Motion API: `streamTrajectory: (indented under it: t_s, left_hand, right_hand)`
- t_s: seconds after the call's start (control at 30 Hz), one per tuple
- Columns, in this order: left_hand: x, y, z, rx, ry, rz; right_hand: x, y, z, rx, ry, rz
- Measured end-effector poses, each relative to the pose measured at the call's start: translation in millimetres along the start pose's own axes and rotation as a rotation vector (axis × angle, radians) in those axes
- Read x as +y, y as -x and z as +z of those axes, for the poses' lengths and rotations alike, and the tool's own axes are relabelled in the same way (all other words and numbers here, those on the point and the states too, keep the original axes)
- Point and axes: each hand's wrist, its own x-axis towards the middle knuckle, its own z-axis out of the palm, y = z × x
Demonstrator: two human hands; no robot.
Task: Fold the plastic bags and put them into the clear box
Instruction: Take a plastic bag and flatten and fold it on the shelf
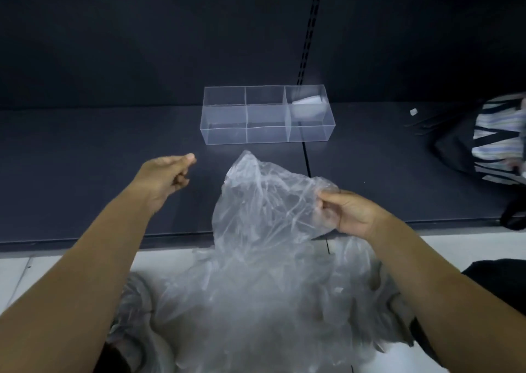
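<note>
So, right hand (351,212) pinches the plastic bag (264,202) at its edge, probably to spread it for folding (left hand (168,177) curled, holding nothing), clear box (225,133) beyond.

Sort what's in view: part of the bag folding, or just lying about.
Job: crumpled clear plastic bag in the right hand; heap of clear plastic bags; clear three-compartment box; folded white bag inside it.
Lying about: striped cloth bag with black straps; small pale scrap on shelf.
</note>
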Motion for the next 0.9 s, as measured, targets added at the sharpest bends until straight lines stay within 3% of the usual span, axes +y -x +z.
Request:
streamTrajectory:
  t_s: [0.07,0.23,0.3,0.53,0.7,0.83,0.9]
  left_hand:
    - [-5,-13,5,-0.034,0.040,-0.026]
    - [-19,-25,47,-0.596,-0.065,0.009]
    - [-18,-27,68,-0.650,-0.039,-0.003]
    - [-31,-58,86,-0.141,0.251,-0.102]
    - [-47,-61,67,-0.126,0.282,-0.167]
    - [-46,-59,64,-0.094,0.273,-0.196]
    - [-44,-58,64,-0.066,0.254,-0.216]
  right_hand:
    - [-11,-8,-8,0.036,-0.070,-0.007]
    - [-22,-30,-14,0.021,-0.111,0.027]
    - [-23,-37,-14,0.017,-0.108,0.040]
    - [-27,-45,-38,0.030,-0.021,0.032]
    - [-25,-49,-53,-0.025,-0.101,-0.031]
    - [-25,-47,-53,-0.236,0.057,-0.098]
    - [-26,-50,-49,-0.243,0.200,-0.128]
